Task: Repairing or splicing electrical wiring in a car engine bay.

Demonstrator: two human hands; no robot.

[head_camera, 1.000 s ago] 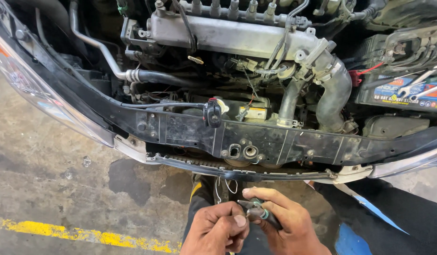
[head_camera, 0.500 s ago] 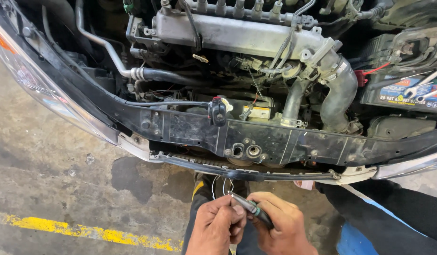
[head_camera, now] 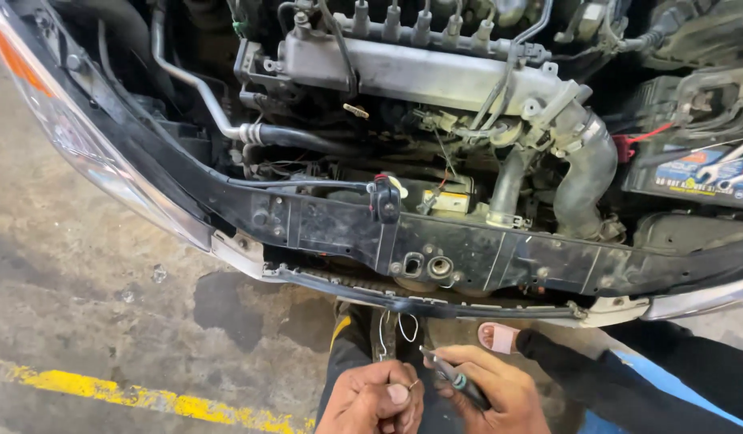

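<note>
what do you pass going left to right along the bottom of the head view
yellow floor line → dark stain on the concrete → left hand pinching a thin wire → right hand holding a dark slim tool → another person's sandalled foot

The concrete floor (head_camera: 90,265) is grey, worn and blotchy. A dark wet stain (head_camera: 227,309) spreads just under the car's front edge, toward six o'clock. A chipped yellow painted line (head_camera: 130,395) crosses at about seven o'clock. A foot in a pink sandal (head_camera: 497,337) stands at five o'clock.
</note>
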